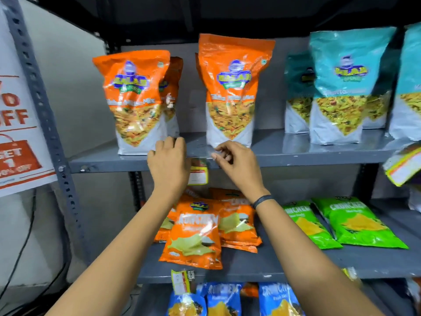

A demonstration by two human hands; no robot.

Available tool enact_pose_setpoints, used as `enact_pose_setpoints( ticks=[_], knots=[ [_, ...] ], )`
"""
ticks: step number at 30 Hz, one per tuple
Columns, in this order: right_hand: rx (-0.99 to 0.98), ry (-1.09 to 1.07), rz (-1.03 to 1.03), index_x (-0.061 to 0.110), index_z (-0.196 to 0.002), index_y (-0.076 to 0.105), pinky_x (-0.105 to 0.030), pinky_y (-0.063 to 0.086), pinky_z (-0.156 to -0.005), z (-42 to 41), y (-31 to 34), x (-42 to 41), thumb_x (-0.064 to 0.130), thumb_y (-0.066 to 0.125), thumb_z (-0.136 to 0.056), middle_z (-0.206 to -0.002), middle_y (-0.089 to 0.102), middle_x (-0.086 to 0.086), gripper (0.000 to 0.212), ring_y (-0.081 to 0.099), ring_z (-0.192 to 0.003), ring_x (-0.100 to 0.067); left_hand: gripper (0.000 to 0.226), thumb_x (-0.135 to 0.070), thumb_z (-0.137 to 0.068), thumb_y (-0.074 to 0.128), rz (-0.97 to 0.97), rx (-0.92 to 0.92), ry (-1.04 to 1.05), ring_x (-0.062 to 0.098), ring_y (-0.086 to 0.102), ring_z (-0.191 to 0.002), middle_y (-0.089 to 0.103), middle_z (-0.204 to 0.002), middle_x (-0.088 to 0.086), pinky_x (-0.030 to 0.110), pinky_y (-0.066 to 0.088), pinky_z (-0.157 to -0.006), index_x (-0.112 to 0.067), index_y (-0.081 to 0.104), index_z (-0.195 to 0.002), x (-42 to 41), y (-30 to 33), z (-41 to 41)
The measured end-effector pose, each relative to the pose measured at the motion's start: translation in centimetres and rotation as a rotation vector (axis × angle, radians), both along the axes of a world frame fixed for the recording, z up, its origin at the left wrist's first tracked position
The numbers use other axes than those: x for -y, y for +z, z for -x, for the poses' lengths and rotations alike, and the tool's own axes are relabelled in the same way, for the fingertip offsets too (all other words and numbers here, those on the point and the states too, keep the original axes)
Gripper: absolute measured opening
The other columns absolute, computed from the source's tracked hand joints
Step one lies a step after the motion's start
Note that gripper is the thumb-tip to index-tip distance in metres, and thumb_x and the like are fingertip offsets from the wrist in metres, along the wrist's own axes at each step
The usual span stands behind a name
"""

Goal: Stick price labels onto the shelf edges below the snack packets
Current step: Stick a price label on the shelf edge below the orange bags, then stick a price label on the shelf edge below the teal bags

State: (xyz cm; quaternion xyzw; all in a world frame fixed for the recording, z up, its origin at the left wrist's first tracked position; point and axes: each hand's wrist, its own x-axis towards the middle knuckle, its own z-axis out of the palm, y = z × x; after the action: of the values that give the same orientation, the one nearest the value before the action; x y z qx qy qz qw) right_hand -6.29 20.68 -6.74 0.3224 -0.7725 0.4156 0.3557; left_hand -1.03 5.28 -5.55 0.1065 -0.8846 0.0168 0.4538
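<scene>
Both hands are raised to the front lip of the grey metal upper shelf, between two tall orange snack pouches. The left hand lies flat, fingers spread over the shelf top and edge, apparently pinning one end of a clear strip of tape. The right hand pinches the strip's other end between thumb and fingertips, seemingly drawing it taut along the lip; motion blur makes the strip itself hard to confirm. Just below and between the hands hangs a small yellow-bordered white price label, its top at the shelf edge, probably what the tape is meant to fix. Under the forearms, another yellow price label already hangs from the lower shelf.
</scene>
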Motion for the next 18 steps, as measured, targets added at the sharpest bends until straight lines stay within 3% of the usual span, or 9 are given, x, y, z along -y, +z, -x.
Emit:
enact_pose_setpoints(
  ticks=[3, 6, 11, 15, 18],
  knots=[
    [-0.082, -0.112, 0.122, 0.019, -0.091, 0.063, -0.046, 0.054, -0.070, 0.6, -0.4, -5.7, 0.026, 0.061, -0.085, -0.081, 0.067, -0.004, 0.009, 0.062, -0.075, -0.023, 0.017, -0.027, -0.079, 0.065, 0.014, -0.086, -0.222, 0.036, 0.061, -0.077, 0.064, -0.079, 0.013, 0.040, 0.048, -0.057, -0.011, 0.059, -0.082, -5.6, -1.9, 0.6],
    [-0.175, -0.290, 0.220, 0.016, -0.089, 0.063, -0.043, 0.053, -0.069, 1.6, -0.6, -13.6, 0.022, 0.059, -0.087, -0.081, 0.068, -0.008, 0.008, 0.062, -0.076, -0.025, 0.035, -0.045, -0.084, 0.039, -0.087, -0.040, -0.436, 0.031, 0.065, -0.077, 0.068, -0.075, 0.007, 0.037, 0.051, -0.058, -0.017, 0.058, -0.078, -13.3, -3.5, 2.1],
    [-0.257, -0.639, 0.284, 0.010, -0.088, 0.063, -0.036, 0.039, -0.072, 4.6, -1.0, -28.6, 0.018, 0.059, -0.087, -0.081, 0.068, -0.015, 0.009, 0.059, -0.079, -0.034, 0.034, -0.044, -0.094, 0.052, -0.256, 0.252, -0.597, 0.030, 0.067, -0.095, 0.074, -0.093, 0.010, 0.036, 0.053, -0.072, -0.014, 0.066, -0.085, -28.5, -4.6, 6.0],
    [-0.140, -0.737, 0.095, 0.015, -0.105, 0.060, -0.043, 0.041, -0.077, 7.9, -1.8, -37.5, 0.035, 0.041, -0.088, -0.102, 0.067, -0.012, 0.033, 0.056, -0.097, -0.035, 0.046, -0.055, -0.092, 0.048, -0.442, 0.435, -0.609, 0.034, 0.065, -0.104, 0.072, -0.105, 0.017, 0.039, 0.053, -0.081, -0.014, 0.069, -0.097, -38.2, -4.5, 9.6],
    [-0.030, -0.532, -0.062, 0.020, -0.120, 0.055, -0.046, 0.045, -0.083, 9.9, -2.0, -40.8, 0.041, 0.036, -0.086, -0.112, 0.064, -0.014, 0.045, 0.054, -0.105, -0.034, 0.047, -0.052, -0.094, 0.047, -0.588, 0.441, -0.576, 0.038, 0.062, -0.108, 0.068, -0.112, 0.022, 0.041, 0.052, -0.084, -0.011, 0.067, -0.103, -41.9, -4.3, 11.3]
  ],
)
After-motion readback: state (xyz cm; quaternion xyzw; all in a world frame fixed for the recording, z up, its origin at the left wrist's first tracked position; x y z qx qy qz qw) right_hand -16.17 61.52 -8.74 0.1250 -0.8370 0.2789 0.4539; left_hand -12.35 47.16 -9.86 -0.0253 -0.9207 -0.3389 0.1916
